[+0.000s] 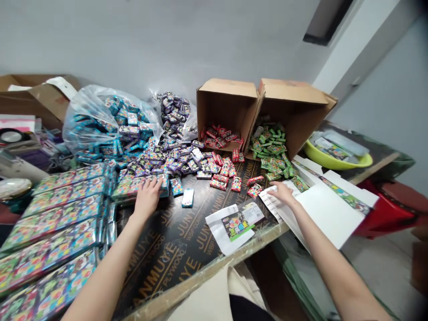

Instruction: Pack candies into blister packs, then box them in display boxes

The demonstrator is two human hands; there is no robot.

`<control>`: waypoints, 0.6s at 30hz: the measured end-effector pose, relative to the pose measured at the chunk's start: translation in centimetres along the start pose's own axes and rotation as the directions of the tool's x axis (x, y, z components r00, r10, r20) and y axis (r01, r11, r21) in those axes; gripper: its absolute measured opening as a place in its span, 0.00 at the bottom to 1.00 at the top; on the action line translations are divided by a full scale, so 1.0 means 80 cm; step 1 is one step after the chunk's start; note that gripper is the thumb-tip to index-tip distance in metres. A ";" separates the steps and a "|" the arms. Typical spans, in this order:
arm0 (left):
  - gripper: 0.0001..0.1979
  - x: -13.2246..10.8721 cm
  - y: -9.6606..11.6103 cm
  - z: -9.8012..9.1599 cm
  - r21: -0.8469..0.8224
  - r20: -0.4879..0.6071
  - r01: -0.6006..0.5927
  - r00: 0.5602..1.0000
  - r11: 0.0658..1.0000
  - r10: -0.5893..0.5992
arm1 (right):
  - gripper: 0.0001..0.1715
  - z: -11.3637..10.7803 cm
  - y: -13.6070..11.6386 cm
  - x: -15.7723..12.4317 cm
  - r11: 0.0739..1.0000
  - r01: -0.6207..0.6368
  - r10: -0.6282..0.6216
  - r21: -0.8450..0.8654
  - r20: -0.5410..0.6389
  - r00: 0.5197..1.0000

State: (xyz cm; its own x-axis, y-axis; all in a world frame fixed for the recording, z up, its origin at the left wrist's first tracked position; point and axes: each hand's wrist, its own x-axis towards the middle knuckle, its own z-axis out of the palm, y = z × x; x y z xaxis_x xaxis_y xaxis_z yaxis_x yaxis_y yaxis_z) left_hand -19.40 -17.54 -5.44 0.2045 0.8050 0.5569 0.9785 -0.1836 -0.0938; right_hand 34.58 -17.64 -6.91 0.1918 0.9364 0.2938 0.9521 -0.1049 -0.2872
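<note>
My left hand [149, 196] is closed over a row of small colourful candy packs [129, 186], near its right end; the thumb is hidden. Beside it lie a blue pack [176, 186] and a pack with its white face up [187, 198]. My right hand [282, 194] has its fingers stretched out over a printed white sheet [272, 205] at the table's right edge. Left of that sheet lies a flat white bag with a colourful printed label [236, 225]. Under my right forearm are large white card pieces [334, 205].
Wrapped rows of packs [56, 240] fill the left side. Behind are a clear bag of blue packs [110, 120], loose purple packs [174, 156], and tipped cartons holding red packs [219, 136] and green packs [269, 140]. A yellow-green bowl [337, 162] stands at right.
</note>
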 end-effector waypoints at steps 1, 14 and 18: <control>0.22 0.000 -0.002 0.004 0.004 0.006 -0.003 1.000 1.000 0.003 | 0.24 0.000 0.007 -0.003 1.000 0.012 -0.012 0.015 -0.001 1.000; 0.26 0.001 0.017 -0.012 0.005 -0.035 0.081 0.996 0.997 -0.081 | 0.19 0.016 -0.057 -0.015 0.910 0.357 -0.361 0.209 -0.021 0.932; 0.29 -0.033 0.058 -0.018 -0.112 -0.144 0.091 0.984 0.989 -0.107 | 0.21 -0.001 -0.032 0.017 0.979 0.170 -0.145 0.115 -0.197 0.970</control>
State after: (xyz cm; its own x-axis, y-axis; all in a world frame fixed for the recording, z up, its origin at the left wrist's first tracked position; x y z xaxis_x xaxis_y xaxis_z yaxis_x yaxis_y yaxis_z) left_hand -15.47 -21.31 -6.19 0.0924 0.7306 0.6765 0.9839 -0.1713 0.0506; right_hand 32.40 -16.10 -5.69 0.0948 0.8570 0.5065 0.9369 0.0952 -0.3364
